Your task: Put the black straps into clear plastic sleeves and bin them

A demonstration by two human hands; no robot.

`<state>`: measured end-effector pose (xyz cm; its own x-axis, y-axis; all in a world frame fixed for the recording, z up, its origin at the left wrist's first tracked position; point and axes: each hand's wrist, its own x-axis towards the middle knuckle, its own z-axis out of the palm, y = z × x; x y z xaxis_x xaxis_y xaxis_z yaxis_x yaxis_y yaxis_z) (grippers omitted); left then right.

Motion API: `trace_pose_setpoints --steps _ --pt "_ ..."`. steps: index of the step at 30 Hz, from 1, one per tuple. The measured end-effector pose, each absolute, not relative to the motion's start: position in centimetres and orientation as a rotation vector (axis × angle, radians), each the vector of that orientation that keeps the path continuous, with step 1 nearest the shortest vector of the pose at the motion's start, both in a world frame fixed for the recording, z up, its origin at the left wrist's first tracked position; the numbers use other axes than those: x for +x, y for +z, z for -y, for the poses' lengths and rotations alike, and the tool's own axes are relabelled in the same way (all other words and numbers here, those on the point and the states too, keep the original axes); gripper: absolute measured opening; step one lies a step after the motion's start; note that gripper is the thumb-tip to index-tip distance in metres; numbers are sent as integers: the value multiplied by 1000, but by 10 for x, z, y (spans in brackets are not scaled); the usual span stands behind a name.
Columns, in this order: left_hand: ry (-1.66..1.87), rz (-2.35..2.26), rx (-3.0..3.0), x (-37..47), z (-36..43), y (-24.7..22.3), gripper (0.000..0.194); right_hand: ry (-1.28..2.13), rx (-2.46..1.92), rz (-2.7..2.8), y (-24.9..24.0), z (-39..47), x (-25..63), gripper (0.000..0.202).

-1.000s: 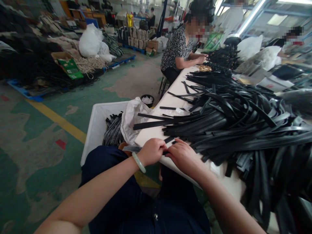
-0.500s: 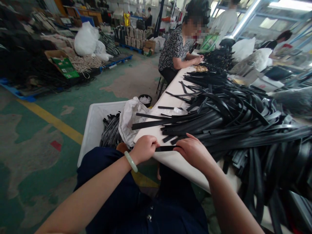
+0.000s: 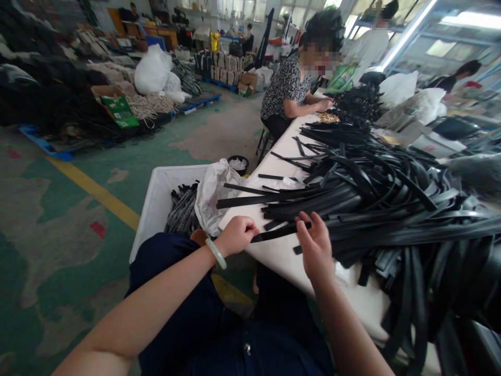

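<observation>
My left hand [image 3: 238,235], with a pale bracelet at the wrist, pinches the left end of a black strip [image 3: 277,231] over the near edge of the white table [image 3: 289,257]. The strip slants up to the right to my right hand [image 3: 316,243], which is turned palm up, its thumb and fingers around the strip's other end. Just beyond both hands, a large pile of black strips [image 3: 360,193] covers the table, several ends jutting out to the left.
A white bin [image 3: 151,201] with dark strips and a white sack [image 3: 214,193] stands left of the table. Farther along sits a person [image 3: 287,83] handling small dark pieces. A black bucket [image 3: 238,164] is on the floor behind the bin.
My right hand has turned from palm down to palm up and risen slightly, lifting its end of the strip. The left hand keeps its pinch. The view has shifted a little.
</observation>
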<state>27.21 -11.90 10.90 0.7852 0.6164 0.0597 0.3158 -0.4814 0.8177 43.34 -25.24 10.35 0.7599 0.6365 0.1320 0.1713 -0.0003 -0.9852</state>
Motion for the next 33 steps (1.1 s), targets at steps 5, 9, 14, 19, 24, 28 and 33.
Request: trace_pose_setpoints --steps 5,9,14,19,24,28,33 --pt "457 -641 1974 281 124 102 23 899 -1211 597 81 236 397 48" --pt "457 -655 1672 285 128 95 26 581 -1452 784 72 227 367 38" --pt "-50 -291 1188 274 124 106 59 511 -1261 578 110 224 388 27" --pt "-496 67 1307 260 116 124 50 701 -889 413 203 254 466 32" --pt "-275 -32 1403 265 124 121 54 670 -804 564 228 280 445 36" --pt "-315 24 1464 266 134 120 60 19 -1028 497 201 274 414 35" --pt "-309 44 1429 263 142 127 58 -355 -1231 489 191 276 426 37"
